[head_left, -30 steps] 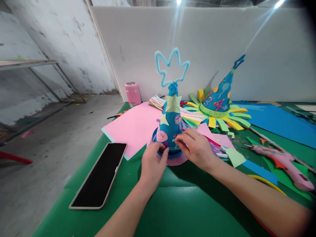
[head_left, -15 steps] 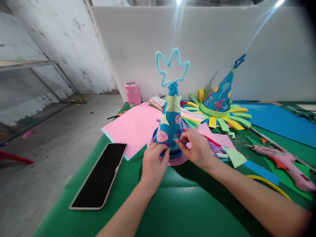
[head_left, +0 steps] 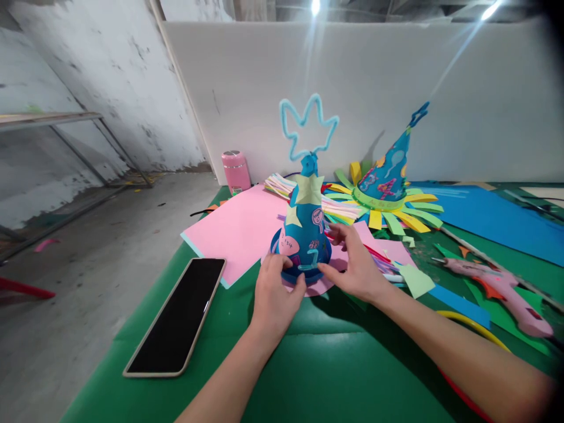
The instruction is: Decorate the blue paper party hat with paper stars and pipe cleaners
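Observation:
A blue paper cone hat (head_left: pixel 304 229) stands upright on a pink paper disc on the green table (head_left: pixel 308 376). It carries yellow stars, pink stickers and a light-blue pipe-cleaner outline (head_left: pixel 307 124) on top. My left hand (head_left: pixel 275 294) grips the hat's lower rim on the near left. My right hand (head_left: pixel 356 264) cups the hat's right side, thumb at the rim and fingers spread behind it.
A second blue cone hat (head_left: pixel 390 176) with coloured paper strips stands behind. A black phone (head_left: pixel 178 314) lies at the left, a pink paper sheet (head_left: pixel 238 226) and pink bottle (head_left: pixel 235 170) beyond it. A pink glue gun (head_left: pixel 497 288) and paper scraps lie at the right.
My right hand stopped pinching at the hat's front and opened around its right side. A light-blue figure now shows on the hat's lower front. The view tilted slightly.

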A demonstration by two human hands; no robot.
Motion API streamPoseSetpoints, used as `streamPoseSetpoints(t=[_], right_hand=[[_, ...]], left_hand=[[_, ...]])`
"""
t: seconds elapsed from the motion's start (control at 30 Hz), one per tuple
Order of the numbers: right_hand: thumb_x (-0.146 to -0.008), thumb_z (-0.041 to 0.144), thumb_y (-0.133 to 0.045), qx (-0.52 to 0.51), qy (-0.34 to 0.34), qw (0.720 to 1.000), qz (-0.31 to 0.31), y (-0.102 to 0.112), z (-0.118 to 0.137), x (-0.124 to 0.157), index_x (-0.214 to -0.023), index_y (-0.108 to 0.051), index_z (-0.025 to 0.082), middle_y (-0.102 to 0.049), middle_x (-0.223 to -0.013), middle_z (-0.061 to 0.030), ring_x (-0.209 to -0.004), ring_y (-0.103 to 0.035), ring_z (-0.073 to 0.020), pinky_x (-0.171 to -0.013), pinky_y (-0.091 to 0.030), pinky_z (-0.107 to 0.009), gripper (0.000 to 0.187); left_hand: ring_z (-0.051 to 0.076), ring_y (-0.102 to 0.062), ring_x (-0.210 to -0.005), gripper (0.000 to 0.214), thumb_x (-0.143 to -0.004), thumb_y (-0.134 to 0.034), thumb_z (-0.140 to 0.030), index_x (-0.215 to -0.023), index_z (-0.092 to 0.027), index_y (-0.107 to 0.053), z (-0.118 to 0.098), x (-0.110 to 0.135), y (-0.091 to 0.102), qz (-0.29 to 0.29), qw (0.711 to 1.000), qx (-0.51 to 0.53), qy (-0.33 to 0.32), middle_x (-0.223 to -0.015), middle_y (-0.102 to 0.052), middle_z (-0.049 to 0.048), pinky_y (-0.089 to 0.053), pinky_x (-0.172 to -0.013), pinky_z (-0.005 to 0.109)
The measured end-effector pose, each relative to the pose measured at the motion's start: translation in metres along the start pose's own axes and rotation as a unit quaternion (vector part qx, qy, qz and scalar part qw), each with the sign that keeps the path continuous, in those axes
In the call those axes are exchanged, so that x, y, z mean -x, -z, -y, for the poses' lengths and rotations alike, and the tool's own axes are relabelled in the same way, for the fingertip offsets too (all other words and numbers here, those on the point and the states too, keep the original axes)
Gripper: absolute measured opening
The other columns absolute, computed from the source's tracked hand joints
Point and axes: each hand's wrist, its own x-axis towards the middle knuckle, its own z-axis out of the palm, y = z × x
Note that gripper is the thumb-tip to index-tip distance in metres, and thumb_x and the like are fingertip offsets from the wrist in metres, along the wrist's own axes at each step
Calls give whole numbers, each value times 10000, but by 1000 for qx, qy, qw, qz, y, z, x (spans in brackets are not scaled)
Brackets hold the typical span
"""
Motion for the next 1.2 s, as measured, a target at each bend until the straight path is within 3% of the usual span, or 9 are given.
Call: streamPoseSetpoints(t=[0.1,0.2,0.3,0.4,0.57,0.9,1.2], right_hand=[[-626,311,-675,8,11,999,46,1,-4,0,-1318,-216,190,-345,-1301,-129,-1140,-384,-277,-923,-357,-433,839],[-631,338,-678,5,17,997,81,0,-9,-2,-1350,-172,184,-326,-1341,-127,-1200,-340,-280,-970,-314,-445,893],[-662,379,-653,-3,19,996,89,-2,-14,-2,-1353,-180,179,-354,-1330,-136,-1189,-368,-278,-957,-329,-450,862],[-681,410,-634,-9,23,996,85,-4,-15,-4,-1348,-207,181,-378,-1319,-133,-1178,-386,-273,-947,-341,-441,825],[-672,455,-629,2,48,995,82,-2,-14,-9,-1329,-263,169,-425,-1288,-133,-1157,-414,-270,-928,-359,-429,804],[-606,586,-619,63,56,992,94,-3,-20,-22,-1233,-408,120,-509,-1186,-157,-1081,-461,-296,-869,-389,-447,809],[-618,552,-627,45,52,994,81,-7,-19,-19,-1240,-389,142,-493,-1194,-148,-1079,-459,-290,-865,-393,-439,782]], left_hand=[[186,-498,-759,187,-638,-565,-140,-749,-186,-422,-2,0,0,-25,999,-27,-8,-770,-479,31,-436,-689,333],[226,-498,-869,264,-625,-594,-176,-846,-164,-449,-3,-1,1,-57,997,-51,-11,-854,-488,65,-441,-753,383],[286,-441,-1047,570,-601,-656,-293,-1088,-127,-410,2,-5,1,-71,995,-74,6,-1056,-457,133,-412,-846,440],[316,-366,-1166,795,-584,-677,-400,-1237,-143,-304,11,-10,1,-47,996,-69,38,-1222,-390,163,-349,-924,484],[277,-426,-1155,807,-628,-651,-411,-1281,-130,-270,24,-14,1,31,997,5,75,-1231,-460,166,-350,-947,436],[231,-462,-1124,812,-614,-672,-360,-1288,-173,-261,34,-22,4,59,995,51,69,-1177,-507,115,-368,-939,385],[258,-392,-1185,850,-610,-670,-378,-1303,-178,-220,32,-20,6,90,992,65,54,-1243,-437,134,-328,-965,417]])
